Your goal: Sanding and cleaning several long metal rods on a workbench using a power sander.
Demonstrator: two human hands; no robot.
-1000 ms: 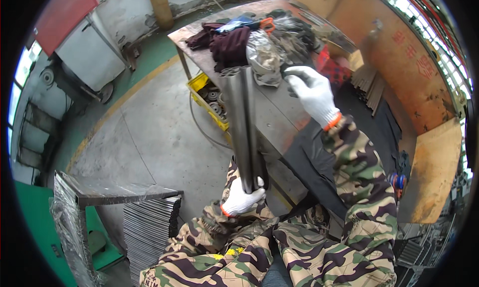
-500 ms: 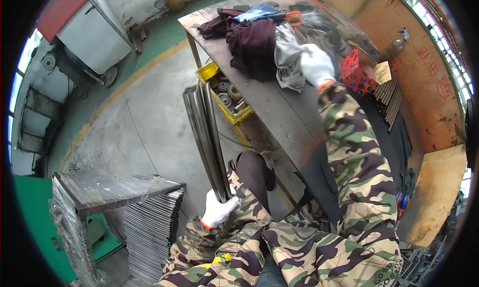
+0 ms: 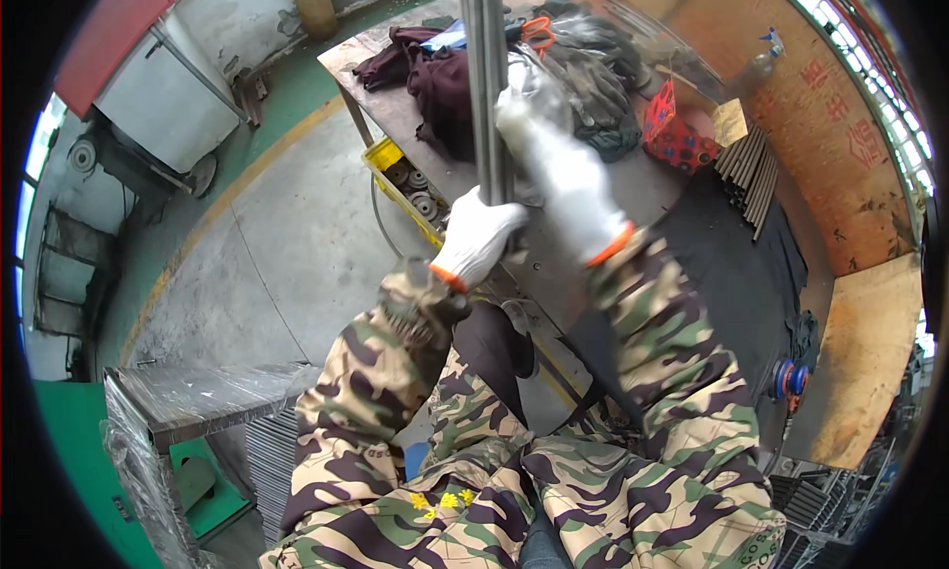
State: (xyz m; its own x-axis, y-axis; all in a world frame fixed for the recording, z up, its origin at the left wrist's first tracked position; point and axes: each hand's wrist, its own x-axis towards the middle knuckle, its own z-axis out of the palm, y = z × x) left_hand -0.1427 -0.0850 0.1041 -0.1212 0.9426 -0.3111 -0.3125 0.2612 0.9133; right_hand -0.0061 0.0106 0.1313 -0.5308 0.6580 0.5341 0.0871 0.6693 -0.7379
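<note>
A bundle of several long grey metal tubes (image 3: 481,85) stands nearly upright in front of me. My left hand (image 3: 479,235), in a white knitted glove with an orange cuff, is closed round its lower end. Beside the tubes, my right hand (image 3: 568,178), gloved the same way, is smeared by motion. It grips a silvery grey cloth (image 3: 534,83), which is bunched against the right side of the bundle; the fingertips are partly hidden. Behind lie dark maroon cloths (image 3: 440,94) and a heap of grey work gloves (image 3: 603,80) on the metal table (image 3: 341,60).
Orange-handled scissors (image 3: 539,33) lie by the heap. To the right are a red patterned box (image 3: 677,134), stacked tubes (image 3: 748,174) and a spray bottle (image 3: 763,60). A yellow bin (image 3: 381,154) hangs below the table's left edge. A film-wrapped stand (image 3: 208,396) is at lower left.
My left hand has raised the tubes from beside my leg to in front of the table, more upright. My right hand has drawn the grey cloth left to the tubes. The view has shifted slightly.
</note>
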